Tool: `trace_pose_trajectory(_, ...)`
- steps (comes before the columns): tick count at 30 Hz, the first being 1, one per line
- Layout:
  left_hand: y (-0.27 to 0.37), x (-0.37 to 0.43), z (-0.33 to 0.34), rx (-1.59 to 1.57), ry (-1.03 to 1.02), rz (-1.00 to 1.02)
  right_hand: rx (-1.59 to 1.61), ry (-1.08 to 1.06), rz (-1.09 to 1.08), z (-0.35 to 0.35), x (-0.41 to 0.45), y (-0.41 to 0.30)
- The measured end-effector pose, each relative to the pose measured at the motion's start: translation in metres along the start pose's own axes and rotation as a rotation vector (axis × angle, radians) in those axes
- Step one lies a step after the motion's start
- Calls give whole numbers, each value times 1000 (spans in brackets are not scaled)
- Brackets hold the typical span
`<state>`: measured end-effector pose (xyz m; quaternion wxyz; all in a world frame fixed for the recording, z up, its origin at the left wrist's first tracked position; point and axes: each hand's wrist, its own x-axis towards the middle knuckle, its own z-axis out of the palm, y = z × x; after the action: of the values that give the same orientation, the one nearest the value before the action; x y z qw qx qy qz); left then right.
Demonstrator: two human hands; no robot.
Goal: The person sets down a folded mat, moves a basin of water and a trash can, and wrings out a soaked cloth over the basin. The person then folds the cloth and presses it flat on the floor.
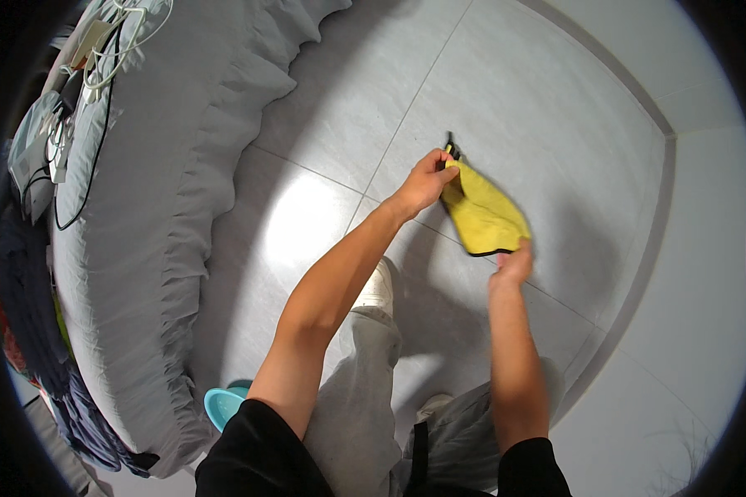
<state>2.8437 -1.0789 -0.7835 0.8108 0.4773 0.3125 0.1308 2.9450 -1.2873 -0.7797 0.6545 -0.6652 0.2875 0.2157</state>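
Note:
A yellow cloth with a dark edging point(488, 208) is stretched between my two hands above the grey tiled floor. My left hand point(426, 180) pinches its upper corner between thumb and fingers, where a bit of black edging sticks up beyond the hand. My right hand point(516, 264), slightly blurred, grips the lower right corner. The black edging curves along the bottom of the cloth beside that hand.
At left stands a bed with a grey ruffled cover point(143, 248), bearing white cables point(109, 62), a power strip point(57, 155) and dark clothes point(31, 298). A turquoise basin point(224, 407) sits by its foot. A white wall with a grey skirting point(665, 186) bounds the right side.

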Motion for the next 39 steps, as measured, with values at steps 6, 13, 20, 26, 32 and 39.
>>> trace_pose_trajectory(6, 88, -63, -16, 691, 482, 643, -22, -196, -452, 17, -35, -90)
trace_pose_trajectory(13, 90, -100, -65, 237, 402, 479, -406, -517, -577, 38, -49, -107)
trace_pose_trajectory(20, 62, -131, -72, 435, 474, 283, -551, -579, -423, 20, -22, -80)
trace_pose_trajectory(26, 46, -137, -53, 429, 394, 173, -635, -497, -428, 19, -13, -76)
trace_pose_trajectory(32, 63, -143, -4, 213, 168, 127, -559, -752, -332, 39, -113, -91)
trace_pose_trajectory(39, 83, -149, 4, 492, 39, 202, -731, -1249, -463, 35, -137, -94)
